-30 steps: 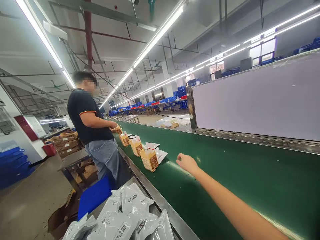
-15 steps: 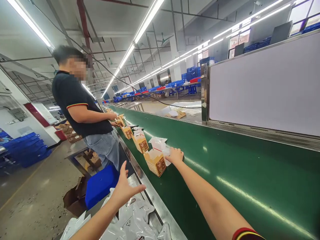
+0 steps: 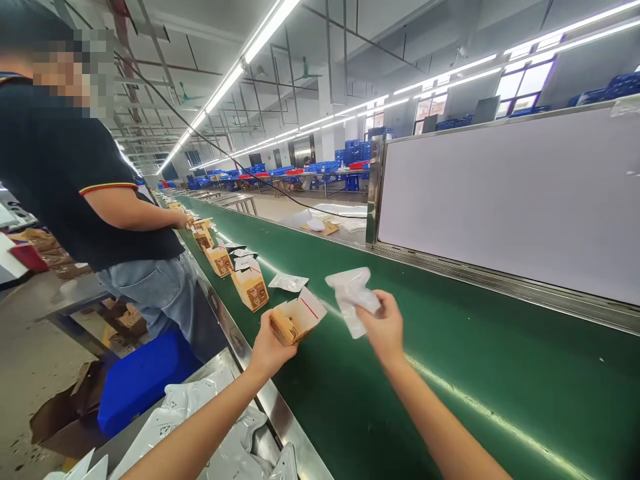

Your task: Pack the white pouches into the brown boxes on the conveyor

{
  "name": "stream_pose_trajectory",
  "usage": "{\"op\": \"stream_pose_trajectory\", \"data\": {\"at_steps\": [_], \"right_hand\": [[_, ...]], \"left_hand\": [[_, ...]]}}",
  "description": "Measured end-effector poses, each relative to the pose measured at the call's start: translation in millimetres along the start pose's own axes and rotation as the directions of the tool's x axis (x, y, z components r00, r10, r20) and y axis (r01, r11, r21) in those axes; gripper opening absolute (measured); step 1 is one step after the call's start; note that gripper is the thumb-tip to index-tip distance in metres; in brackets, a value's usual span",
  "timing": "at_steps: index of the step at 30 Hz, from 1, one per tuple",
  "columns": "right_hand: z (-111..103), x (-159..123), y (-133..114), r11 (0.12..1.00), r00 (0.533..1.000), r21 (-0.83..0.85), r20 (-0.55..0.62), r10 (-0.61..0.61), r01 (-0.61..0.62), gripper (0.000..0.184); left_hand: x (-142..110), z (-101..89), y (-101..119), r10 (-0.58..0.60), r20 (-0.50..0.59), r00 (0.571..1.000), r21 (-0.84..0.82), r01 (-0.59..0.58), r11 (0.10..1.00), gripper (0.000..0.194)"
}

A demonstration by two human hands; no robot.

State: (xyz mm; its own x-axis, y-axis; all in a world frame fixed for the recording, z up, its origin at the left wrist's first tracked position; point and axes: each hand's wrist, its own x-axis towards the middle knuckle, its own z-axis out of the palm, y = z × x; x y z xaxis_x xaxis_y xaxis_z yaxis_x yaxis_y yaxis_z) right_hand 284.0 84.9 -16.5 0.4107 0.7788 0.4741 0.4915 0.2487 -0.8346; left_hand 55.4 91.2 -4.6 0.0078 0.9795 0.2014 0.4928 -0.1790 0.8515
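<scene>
My left hand point(image 3: 270, 347) is closed around a small yellow-brown carton point(image 3: 290, 323), tilted over the near side of the green conveyor belt point(image 3: 350, 400). The carton's top is open, with a white flap bearing a red line raised. To its right, my right hand point(image 3: 385, 327) grips a white translucent plastic pouch point(image 3: 353, 293) above the belt, apart from the carton. Another silvery pouch point(image 3: 289, 283) lies on the belt just behind the carton. Further up the belt stands another open carton point(image 3: 251, 285).
A co-worker point(image 3: 75, 153) stands at the belt on the left, hands at the cartons up the line. Below me, silver-white pouches point(image 3: 200, 413) are piled beside the metal rail, near a blue stool point(image 3: 145, 377). A white panel point(image 3: 500, 207) borders the belt's far side.
My left hand has moved from above the pouch pile to take hold of the carton, now tilted. My right hand has lifted a pouch away to the right. The view has turned right.
</scene>
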Motion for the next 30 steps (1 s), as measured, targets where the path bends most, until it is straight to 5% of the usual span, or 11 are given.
{"op": "stream_pose_trajectory", "data": {"at_steps": [3, 6, 8, 10, 14, 16, 18, 20, 24, 27, 30], "right_hand": [[-64, -14, -44, 0.965, 0.968, 0.081, -0.013, -0.250, 0.250, 0.012], [-95, -30, -79, 0.743, 0.743, -0.071, 0.156, -0.651, 0.666, 0.019], [-96, -39, -87, 0.575, 0.641, -0.284, 0.316, -0.700, 0.768, 0.028], [-89, -45, -85, 0.509, 0.647, -0.399, 0.463, -0.606, 0.763, 0.026], [-86, -53, -78, 0.552, 0.603, -0.329, 0.664, -0.442, 0.766, 0.037], [-98, -57, -79, 0.697, 0.572, -0.191, 0.734, -0.366, 0.691, 0.052], [-112, -64, -83, 0.883, 0.542, 0.003, 0.788, -0.291, 0.470, 0.067], [-121, -73, -83, 0.955, 0.571, 0.101, 0.782, -0.248, 0.278, 0.077], [-124, -91, -69, 0.951, 0.712, -0.047, 0.675, -0.194, 0.304, 0.046], [-142, -96, -52, 0.949, 0.742, -0.164, 0.663, -0.098, 0.271, 0.036], [-186, -97, -36, 0.918, 0.735, -0.341, 0.673, 0.086, 0.205, 0.039]], "left_hand": [[-21, -0.2, 20, 0.106, 0.049, 0.993, 0.028, -0.108, 0.994, 0.064], [-41, 8.6, 35, 0.241, 0.058, 0.969, 0.090, -0.245, 0.965, 0.064], [-52, 19.2, 42, 0.352, 0.043, 0.935, 0.136, -0.354, 0.925, 0.065], [-61, 31.4, 48, 0.479, 0.037, 0.877, 0.171, -0.478, 0.861, 0.065], [-74, 50.0, 56, 0.620, 0.112, 0.776, 0.216, -0.628, 0.747, 0.062], [-79, 52.8, 58, 0.623, 0.173, 0.762, 0.207, -0.647, 0.734, 0.063], [-82, 52.1, 61, 0.595, 0.203, 0.778, 0.181, -0.627, 0.758, 0.065], [-86, 51.4, 66, 0.530, 0.203, 0.823, 0.171, -0.563, 0.809, 0.064], [-102, 62.8, 81, 0.429, 0.289, 0.856, 0.157, -0.485, 0.860, 0.062], [-116, 79.9, 93, 0.404, 0.440, 0.802, 0.106, -0.493, 0.864, 0.073], [-118, 83.5, 96, 0.458, 0.585, 0.670, -0.006, -0.561, 0.828, 0.094]]}}
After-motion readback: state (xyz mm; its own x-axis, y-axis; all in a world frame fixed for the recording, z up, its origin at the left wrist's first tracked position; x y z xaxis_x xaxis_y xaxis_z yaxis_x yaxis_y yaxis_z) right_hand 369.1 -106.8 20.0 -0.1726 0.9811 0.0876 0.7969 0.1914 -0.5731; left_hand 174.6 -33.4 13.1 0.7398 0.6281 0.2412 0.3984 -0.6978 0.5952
